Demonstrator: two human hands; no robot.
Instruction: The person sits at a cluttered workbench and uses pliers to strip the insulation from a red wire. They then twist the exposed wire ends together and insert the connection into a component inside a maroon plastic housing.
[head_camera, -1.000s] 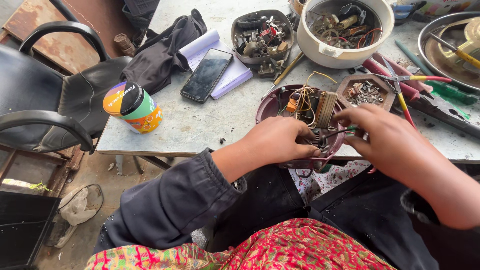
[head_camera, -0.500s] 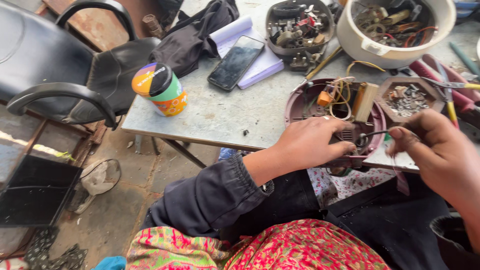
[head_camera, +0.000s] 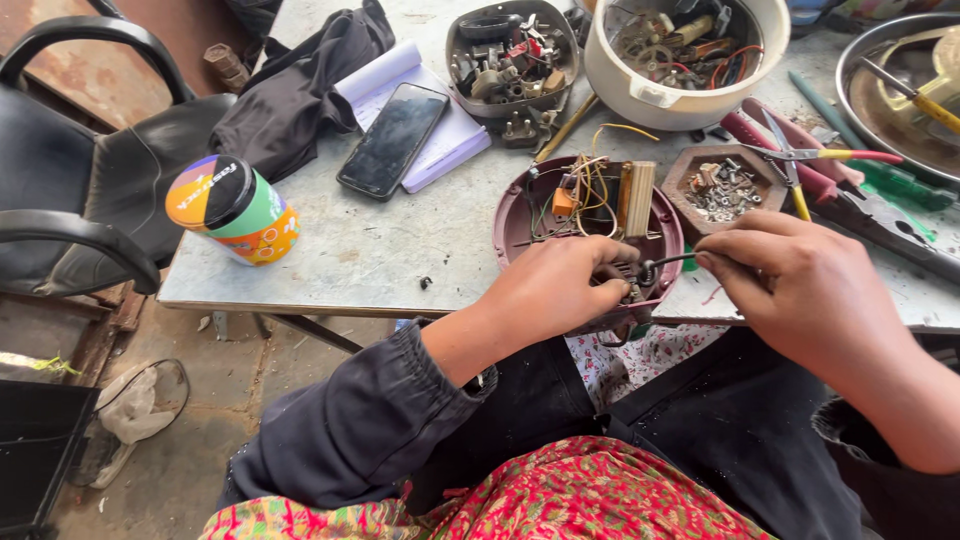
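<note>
Outdoors, at the near edge of a worn grey metal table (head_camera: 400, 250), I am working over a round maroon appliance base (head_camera: 520, 215) with its insides exposed: a tangle of yellow and orange wires (head_camera: 585, 185) and a pale ribbed block (head_camera: 637, 197) sit in it. It rests on the table's near edge, directly in front of me.

My left hand (head_camera: 555, 290) is clenched over a small dark part at the near rim of the base; what exactly it grips is hidden under the fingers. My right hand (head_camera: 800, 290), just to the right, pinches a thin black wire (head_camera: 668, 262) that runs left to that part. Both forearms wear dark sleeves, and red patterned cloth (head_camera: 590, 495) covers my lap.

Just right of the base is a brown hexagonal dish (head_camera: 680, 175) of small screws. Scissors with yellow handles (head_camera: 800, 165) and red-handled pliers (head_camera: 755, 130) lie beyond it. Farther back stand a white round pot (head_camera: 640, 85) full of gears and wires and a dark bowl (head_camera: 470, 30) of loose parts. On the far right is a metal pan (head_camera: 860, 60).

To the left, a black phone (head_camera: 392, 140) lies on a pale lilac notepad (head_camera: 455, 145), beside dark folded cloth (head_camera: 290, 90). A colourful lidded tin (head_camera: 232, 208) stands near the table's left edge. Off the table on the left is a black chair (head_camera: 90, 180).
</note>
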